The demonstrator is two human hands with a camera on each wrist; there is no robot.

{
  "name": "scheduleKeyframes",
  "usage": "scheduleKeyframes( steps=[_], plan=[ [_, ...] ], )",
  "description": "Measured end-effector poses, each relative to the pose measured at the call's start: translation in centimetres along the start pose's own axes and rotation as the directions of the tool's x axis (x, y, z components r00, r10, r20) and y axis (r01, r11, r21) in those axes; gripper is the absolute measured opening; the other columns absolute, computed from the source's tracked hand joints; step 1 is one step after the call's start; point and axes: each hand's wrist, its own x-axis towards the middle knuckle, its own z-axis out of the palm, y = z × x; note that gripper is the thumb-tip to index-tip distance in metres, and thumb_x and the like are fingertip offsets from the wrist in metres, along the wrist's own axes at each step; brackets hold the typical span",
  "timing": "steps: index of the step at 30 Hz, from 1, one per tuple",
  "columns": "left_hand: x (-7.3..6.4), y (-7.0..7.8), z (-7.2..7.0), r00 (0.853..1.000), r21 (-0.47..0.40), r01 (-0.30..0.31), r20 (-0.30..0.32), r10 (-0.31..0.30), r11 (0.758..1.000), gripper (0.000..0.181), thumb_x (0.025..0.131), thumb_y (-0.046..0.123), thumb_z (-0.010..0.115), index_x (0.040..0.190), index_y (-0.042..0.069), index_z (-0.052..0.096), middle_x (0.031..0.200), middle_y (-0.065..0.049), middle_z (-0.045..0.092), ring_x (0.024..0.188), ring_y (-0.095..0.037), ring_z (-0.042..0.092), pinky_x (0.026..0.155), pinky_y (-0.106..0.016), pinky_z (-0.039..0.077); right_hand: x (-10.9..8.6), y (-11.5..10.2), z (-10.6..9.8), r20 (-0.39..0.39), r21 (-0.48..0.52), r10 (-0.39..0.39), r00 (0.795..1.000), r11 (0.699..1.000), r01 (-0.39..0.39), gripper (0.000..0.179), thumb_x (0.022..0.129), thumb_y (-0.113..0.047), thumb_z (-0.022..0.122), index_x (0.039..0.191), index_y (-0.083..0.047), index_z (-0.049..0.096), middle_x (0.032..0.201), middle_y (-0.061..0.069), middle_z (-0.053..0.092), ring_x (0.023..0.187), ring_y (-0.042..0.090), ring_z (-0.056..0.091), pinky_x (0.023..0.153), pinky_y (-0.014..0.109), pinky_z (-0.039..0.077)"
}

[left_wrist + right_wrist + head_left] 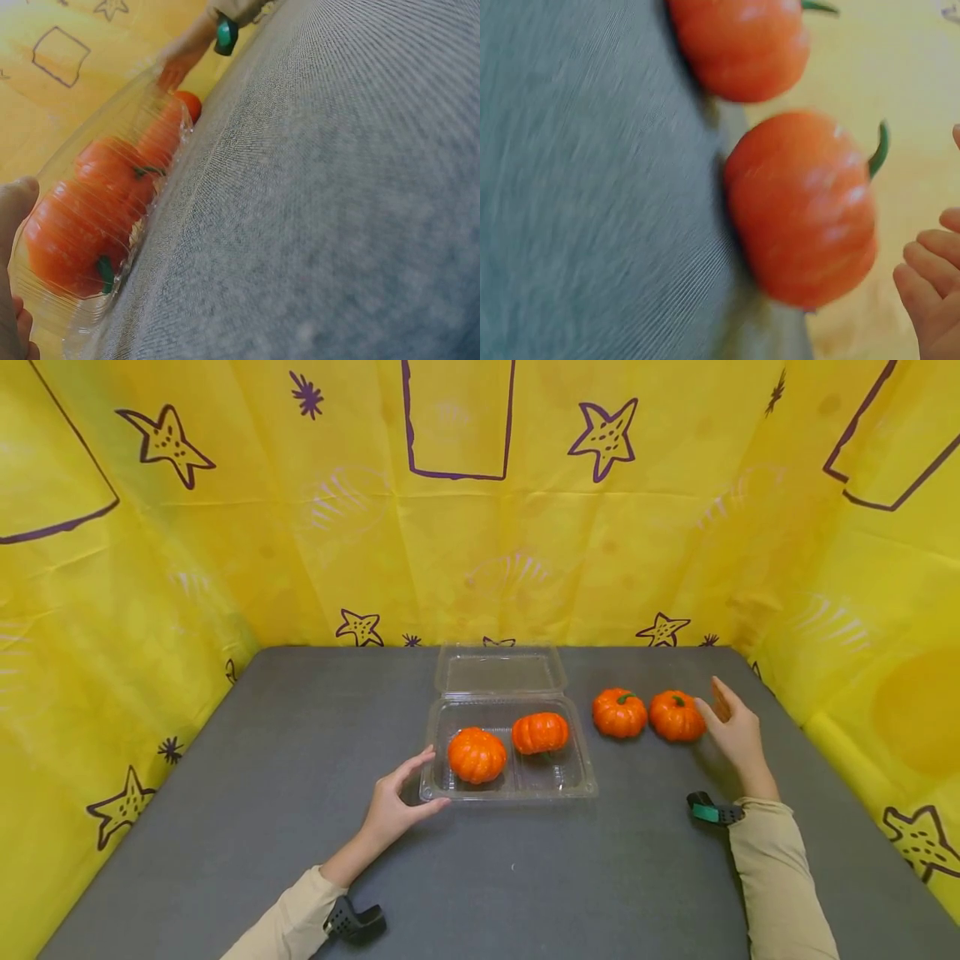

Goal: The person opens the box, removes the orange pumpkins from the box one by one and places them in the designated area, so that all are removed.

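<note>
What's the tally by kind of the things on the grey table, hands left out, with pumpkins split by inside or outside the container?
Clear container, standing open: 1
Inner orange pumpkins, inside it: 2
Outer orange pumpkins, to its right in the head view: 2
Total: 5

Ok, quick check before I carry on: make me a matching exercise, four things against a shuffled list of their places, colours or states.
1. Left grip
2. Right grip
3. Lid
4. Tabletop

A. Grey
B. Beside the rightmost pumpkin
C. Open, at the far side of the clear container
D. At the container's near left corner

Pairs: 1-D, 2-B, 3-C, 4-A
</note>
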Motion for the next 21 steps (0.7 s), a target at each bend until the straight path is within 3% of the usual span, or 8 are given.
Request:
scheduleKeyframes(
  steps=[3,6,11,15,21],
  plan=[
    [0.0,-0.1,0.0,1.000,0.009,-0.020,0.002,0.020,1.000,0.052,0.057,-0.006,0.080,0.104,-0.010,0.058,0.116,-0.028,0.051,0.107,-0.040,0.048,0.094,-0.022,0.033,0.0,-1.4,0.5,-0.018,0.024,-0.046,0.999,0.999,0.047,0.060,0.091,-0.025,0.053,0.139,-0.002,0.027,0.136,0.024,0.031,0.123,0.033,0.032,0.096,0.035,0.031],
    [-0.1,-0.2,0.0,0.999,0.015,-0.037,0.002,0.037,0.999,0.049,0.058,-0.005,0.080,0.102,-0.008,0.060,0.116,-0.028,0.051,0.106,-0.041,0.049,0.094,-0.023,0.032,-0.2,-3.3,1.1,-0.083,0.096,-0.110,0.990,0.988,0.118,0.054,0.089,-0.015,0.057,0.136,0.000,0.035,0.136,0.019,0.035,0.122,0.023,0.036,0.094,0.028,0.034],
    [0.0,-0.1,-0.1,1.000,0.016,-0.025,0.000,0.025,1.000,0.051,0.058,-0.004,0.080,0.104,-0.009,0.059,0.117,-0.026,0.052,0.107,-0.039,0.049,0.094,-0.022,0.032,-1.0,-8.0,2.7,-0.206,0.207,-0.203,0.957,0.947,0.246,0.042,0.083,0.005,0.058,0.124,0.010,0.046,0.130,0.021,0.042,0.115,0.015,0.046,0.090,0.026,0.039],
    [0.1,0.0,-0.2,1.000,0.038,-0.028,-0.010,0.029,0.999,0.059,0.058,-0.004,0.080,0.110,-0.012,0.056,0.116,-0.026,0.053,0.106,-0.039,0.050,0.093,-0.021,0.033,-1.4,-9.9,4.4,-0.164,0.241,-0.328,0.930,0.901,0.360,0.043,0.079,0.013,0.059,0.120,0.014,0.047,0.126,0.026,0.043,0.113,0.014,0.048,0.090,0.028,0.039],
    [-0.1,0.1,0.0,0.999,0.052,-0.033,-0.008,0.033,0.998,0.065,0.057,-0.004,0.081,0.114,-0.015,0.051,0.114,-0.027,0.053,0.104,-0.039,0.051,0.093,-0.020,0.033,-2.4,-11.2,6.1,-0.061,0.294,-0.513,0.856,0.811,0.506,0.053,0.066,0.026,0.062,0.117,0.017,0.047,0.123,0.033,0.042,0.115,0.024,0.046,0.091,0.033,0.038]
  ],
)
